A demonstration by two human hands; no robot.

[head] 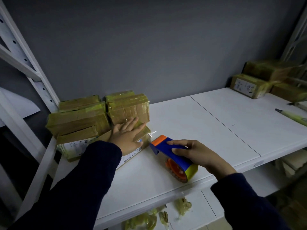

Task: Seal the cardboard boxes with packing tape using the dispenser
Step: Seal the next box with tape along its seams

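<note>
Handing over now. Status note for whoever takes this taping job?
Left grip: flat, pressing the labelled brown cardboard box on the white shelf.
Right grip: holds the blue-and-orange plastic tape dispenser, nose beside that box's right end, clear tape tail between.
Done: stacked cardboard boxes behind look taped.
Left: finish this box; cannot tell if tape is cut.

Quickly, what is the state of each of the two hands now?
Left hand: open, fingers flat, pressing on the cardboard box.
Right hand: closed, gripping the tape dispenser.
</note>
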